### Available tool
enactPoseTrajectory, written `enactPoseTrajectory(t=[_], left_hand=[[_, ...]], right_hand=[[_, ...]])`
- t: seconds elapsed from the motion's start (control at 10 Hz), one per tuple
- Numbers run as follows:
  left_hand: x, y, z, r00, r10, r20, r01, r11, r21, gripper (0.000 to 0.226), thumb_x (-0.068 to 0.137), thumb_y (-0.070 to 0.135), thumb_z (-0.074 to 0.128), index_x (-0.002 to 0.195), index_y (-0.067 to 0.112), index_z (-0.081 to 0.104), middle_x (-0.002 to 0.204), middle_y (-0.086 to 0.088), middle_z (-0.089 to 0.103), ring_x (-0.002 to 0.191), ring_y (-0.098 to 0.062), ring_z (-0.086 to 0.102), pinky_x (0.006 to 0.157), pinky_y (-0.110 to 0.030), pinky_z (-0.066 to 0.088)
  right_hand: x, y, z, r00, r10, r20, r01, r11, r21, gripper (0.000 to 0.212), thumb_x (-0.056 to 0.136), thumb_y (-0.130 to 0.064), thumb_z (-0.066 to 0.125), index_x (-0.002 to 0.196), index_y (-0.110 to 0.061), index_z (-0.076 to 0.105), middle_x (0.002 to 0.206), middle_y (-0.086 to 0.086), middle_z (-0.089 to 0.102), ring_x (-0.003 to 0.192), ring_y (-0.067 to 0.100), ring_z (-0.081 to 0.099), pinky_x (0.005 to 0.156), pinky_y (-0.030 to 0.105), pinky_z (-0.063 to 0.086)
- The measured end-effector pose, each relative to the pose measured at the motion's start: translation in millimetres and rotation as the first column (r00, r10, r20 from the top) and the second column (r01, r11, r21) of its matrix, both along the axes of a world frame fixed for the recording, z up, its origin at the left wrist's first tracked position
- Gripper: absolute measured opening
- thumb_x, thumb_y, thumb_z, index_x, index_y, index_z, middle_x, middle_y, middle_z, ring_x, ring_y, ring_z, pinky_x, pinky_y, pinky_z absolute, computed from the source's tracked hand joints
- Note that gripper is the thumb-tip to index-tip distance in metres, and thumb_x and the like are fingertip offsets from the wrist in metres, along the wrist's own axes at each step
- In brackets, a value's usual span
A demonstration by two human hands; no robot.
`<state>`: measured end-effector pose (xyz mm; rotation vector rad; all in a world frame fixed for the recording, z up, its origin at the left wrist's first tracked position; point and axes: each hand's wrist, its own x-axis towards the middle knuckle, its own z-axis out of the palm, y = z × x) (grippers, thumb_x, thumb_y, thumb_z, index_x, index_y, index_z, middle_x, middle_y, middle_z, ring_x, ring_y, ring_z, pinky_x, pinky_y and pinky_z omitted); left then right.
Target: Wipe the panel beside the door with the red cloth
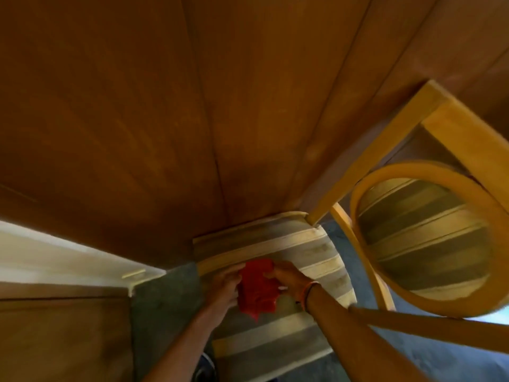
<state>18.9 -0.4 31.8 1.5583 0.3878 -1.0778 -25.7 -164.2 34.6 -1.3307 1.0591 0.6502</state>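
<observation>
A crumpled red cloth (257,288) hangs low in the middle of the view, held between both hands. My left hand (224,285) grips its left side and my right hand (286,277) pinches its upper right edge; a thread band circles the right wrist. The hands are in front of a striped cushion, well below the brown wooden panel (261,106) that fills the upper view. A wide wooden door (96,119) lies to the left of the panel's seam. The cloth touches neither of them.
A striped seat cushion (303,257) sits against the panel's foot. A light wooden chair (413,150) with a round open back stands at the right. Grey floor (165,299) shows at the lower left, beside a pale wall strip (55,255).
</observation>
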Motion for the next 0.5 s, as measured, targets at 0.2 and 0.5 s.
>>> enactPoseTrajectory(t=[0.2,0.5], left_hand=[[-23,-14,-81,0.991,0.089,-0.102,-0.079,0.992,0.101,0.041,0.101,-0.003,0.042,0.141,0.0,0.046,0.147,-0.024,0.046,0.124,-0.035,0.053,0.096,-0.041,0.048],[-14,-5,-88,0.99,-0.101,0.103,0.083,0.982,0.171,0.057,0.097,0.04,0.053,0.145,0.011,0.043,0.142,-0.007,0.052,0.131,-0.024,0.051,0.105,-0.04,0.046]], right_hand=[[-19,10,-82,0.992,-0.122,-0.008,0.122,0.992,-0.014,0.047,0.094,0.017,0.049,0.139,0.009,0.055,0.132,0.031,0.065,0.108,0.031,0.058,0.087,0.041,0.051],[-22,12,-78,0.999,0.027,0.036,-0.019,0.978,-0.209,0.074,0.094,-0.017,0.073,0.158,-0.013,0.037,0.155,0.016,0.051,0.142,0.035,0.051,0.118,0.047,0.045]])
